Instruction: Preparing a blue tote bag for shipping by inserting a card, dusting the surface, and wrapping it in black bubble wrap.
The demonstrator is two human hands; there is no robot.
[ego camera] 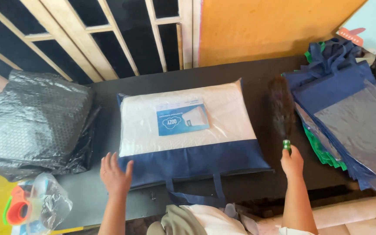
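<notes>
Head camera looked down on a dark table (pixel 249 74); a black plastic bundle (pixel 35 122) lay far left; the left hand (pixel 115 173) rested flat, fingers spread, on the near-left corner of the navy-and-clear pillow bag (pixel 188 130) at centre; the right hand (pixel 292 162) was clamped round a dark feather duster (pixel 281 106); stacked navy bags (pixel 349 113) lay right.

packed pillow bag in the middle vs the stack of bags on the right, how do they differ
The packed pillow bag is plump and filled, showing white pillow through its clear front; the stack of bags lies flat and empty. The packed pillow bag is a single one with a blue card inside; the stack of bags is many, fanned unevenly, with green ones among them. The left hand rests on the packed bag; the stack is untouched. Both have navy fabric with clear panels.
</notes>
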